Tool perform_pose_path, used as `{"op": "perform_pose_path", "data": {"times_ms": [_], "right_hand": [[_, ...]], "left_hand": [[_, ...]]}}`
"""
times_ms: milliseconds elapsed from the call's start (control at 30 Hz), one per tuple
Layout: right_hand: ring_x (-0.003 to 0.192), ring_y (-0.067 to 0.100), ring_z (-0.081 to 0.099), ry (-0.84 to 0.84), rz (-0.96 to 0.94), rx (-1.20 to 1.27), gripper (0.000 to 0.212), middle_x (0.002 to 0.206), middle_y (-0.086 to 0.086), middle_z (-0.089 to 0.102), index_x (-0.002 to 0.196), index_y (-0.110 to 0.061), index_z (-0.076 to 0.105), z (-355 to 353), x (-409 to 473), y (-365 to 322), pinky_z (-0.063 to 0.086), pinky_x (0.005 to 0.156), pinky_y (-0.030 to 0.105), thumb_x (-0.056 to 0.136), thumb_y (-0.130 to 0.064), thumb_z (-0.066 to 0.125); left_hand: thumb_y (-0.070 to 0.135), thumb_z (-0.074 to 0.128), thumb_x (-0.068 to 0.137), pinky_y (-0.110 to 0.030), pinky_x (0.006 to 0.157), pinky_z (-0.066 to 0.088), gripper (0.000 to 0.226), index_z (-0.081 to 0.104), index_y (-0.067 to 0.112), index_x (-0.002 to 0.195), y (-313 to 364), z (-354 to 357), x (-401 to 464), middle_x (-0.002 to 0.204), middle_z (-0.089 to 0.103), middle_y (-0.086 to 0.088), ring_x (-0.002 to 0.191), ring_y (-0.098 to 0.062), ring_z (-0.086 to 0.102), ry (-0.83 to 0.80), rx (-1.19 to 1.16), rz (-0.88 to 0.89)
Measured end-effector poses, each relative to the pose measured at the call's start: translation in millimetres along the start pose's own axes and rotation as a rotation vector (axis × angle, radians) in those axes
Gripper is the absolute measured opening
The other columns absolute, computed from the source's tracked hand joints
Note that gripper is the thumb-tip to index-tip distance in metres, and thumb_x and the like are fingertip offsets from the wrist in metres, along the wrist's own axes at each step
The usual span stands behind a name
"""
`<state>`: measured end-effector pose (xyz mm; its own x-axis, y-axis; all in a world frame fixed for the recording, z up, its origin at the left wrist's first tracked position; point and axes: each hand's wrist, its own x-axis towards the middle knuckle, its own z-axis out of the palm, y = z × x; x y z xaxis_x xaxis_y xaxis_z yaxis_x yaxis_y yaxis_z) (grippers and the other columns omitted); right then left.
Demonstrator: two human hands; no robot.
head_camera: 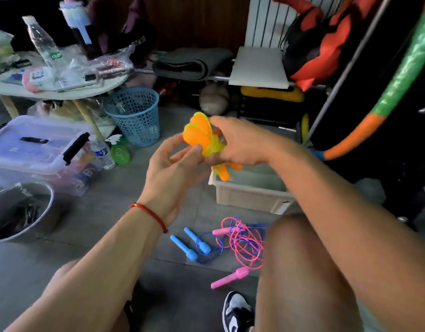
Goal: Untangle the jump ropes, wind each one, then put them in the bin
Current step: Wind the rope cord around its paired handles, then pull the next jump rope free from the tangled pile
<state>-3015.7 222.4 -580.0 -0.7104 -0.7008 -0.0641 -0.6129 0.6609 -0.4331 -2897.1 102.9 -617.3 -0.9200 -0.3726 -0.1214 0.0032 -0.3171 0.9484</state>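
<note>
While both our hands are grasping the orange rope [201, 137], we are winding it.
Our left grip [173, 168] and right grip [240, 142] are clenching it above the bin [249, 195].

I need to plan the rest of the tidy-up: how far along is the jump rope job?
Done: the yellow rope with orange handles is free of the others and mostly wound. In hand: the right hand grips that bundle while the left hand pinches its coil, above the pale plastic bin, which looks empty where visible. Left: the blue-handled rope and pink-handled rope lie tangled on the grey floor.
</note>
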Motion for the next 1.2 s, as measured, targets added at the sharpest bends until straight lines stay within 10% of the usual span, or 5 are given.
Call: {"op": "perform_pose_path", "data": {"times_ms": [367, 567, 900, 1000, 1200], "right_hand": [[0.053, 0.025, 0.072, 0.406, 1.084, 1.15, 0.01, 0.081, 0.025, 0.067, 0.096, 0.006, 0.055, 142, -222, 259, 0.055, 0.064, 0.039, 0.095, -0.002, 0.061], [0.039, 0.019, 0.061, 0.698, 1.682, 1.267, 0.023, 0.057, 0.018, 0.064, 0.088, 0.007, 0.061, 269, -284, 264, 0.06, 0.058, 0.035, 0.088, -0.012, 0.074], [0.072, 0.032, 0.073, 0.708, 1.672, 0.995, 0.039, 0.083, 0.01, 0.075, 0.084, -0.011, 0.068, 352, -254, 259, 0.061, 0.07, 0.041, 0.069, -0.047, 0.066], [0.076, 0.024, 0.068, 0.682, 1.45, 0.849, 0.019, 0.095, 0.0, 0.067, 0.098, -0.013, 0.061, 311, -234, 219, 0.052, 0.053, 0.023, 0.089, -0.028, 0.069], [0.072, 0.017, 0.07, 0.477, 0.937, 0.871, 0.015, 0.084, -0.002, 0.074, 0.092, -0.02, 0.067, 275, -175, 208, 0.06, 0.077, 0.049, 0.085, -0.033, 0.072]], "left_hand": [[0.031, 0.066, 0.078, -0.031, 0.081, 0.055, 0.015, 0.07, 0.032, 0.093, -69, 191, 32, 0.099, 0.073, 0.001, 0.089, -0.015, 0.068, -0.779, 1.003, 0.103], [0.055, 0.062, 0.084, -0.026, 0.101, 0.044, 0.067, 0.048, 0.028, 0.144, -127, 172, 51, 0.125, 0.057, -0.001, 0.123, -0.025, 0.056, -1.209, 1.765, -0.162], [0.046, 0.068, 0.087, -0.026, 0.073, 0.043, 0.034, 0.063, 0.037, 0.119, -144, 170, 83, 0.111, 0.069, 0.003, 0.095, -0.019, 0.061, -1.132, 1.575, -0.202], [0.037, 0.07, 0.091, -0.028, 0.078, 0.049, 0.025, 0.068, 0.034, 0.116, -132, 160, 89, 0.117, 0.067, 0.0, 0.111, -0.022, 0.06, -0.99, 1.391, -0.259], [0.036, 0.072, 0.076, -0.035, 0.081, 0.053, 0.031, 0.071, 0.029, 0.106, -98, 91, 89, 0.098, 0.068, 0.001, 0.095, -0.018, 0.062, -0.658, 1.132, -0.269]]}}
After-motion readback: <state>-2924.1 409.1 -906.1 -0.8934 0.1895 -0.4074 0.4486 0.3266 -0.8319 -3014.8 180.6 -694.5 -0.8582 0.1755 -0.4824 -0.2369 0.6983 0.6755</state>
